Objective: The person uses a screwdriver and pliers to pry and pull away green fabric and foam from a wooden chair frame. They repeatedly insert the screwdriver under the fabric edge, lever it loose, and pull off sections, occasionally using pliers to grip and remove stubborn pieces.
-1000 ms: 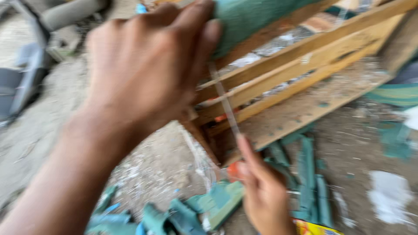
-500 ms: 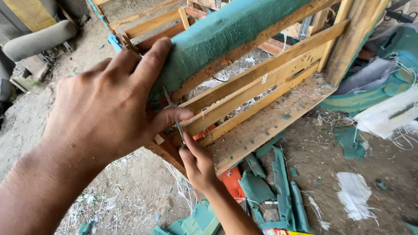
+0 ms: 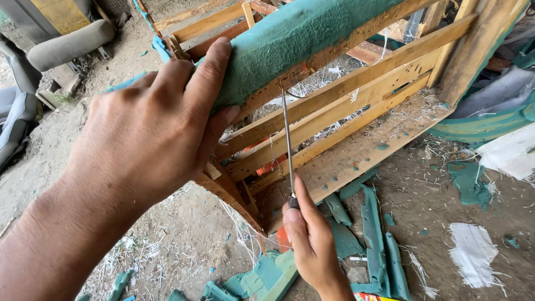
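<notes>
Right fingers (image 3: 298, 209) pinching closed round screwdriver (image 3: 288, 150) handle, index lying along it, steering shaft upward; tip sitting at lower edge of green fabric (image 3: 301, 33) where it meets rail (image 3: 345, 47), likely to pry there

Left hand (image 3: 150, 128) curling over fabric-covered rail, fingers half closed, thumb pressing on top, gripping to steady frame (image 3: 356, 106) against tool's push

Frame lying tilted on dirt floor (image 3: 184, 245); torn green scraps (image 3: 370, 234) and white fibres scattering below; grey cushion (image 3: 69, 42) far left

Dirt floor (image 3: 184, 245), grey seat cushion (image 3: 69, 42), daylight
</notes>
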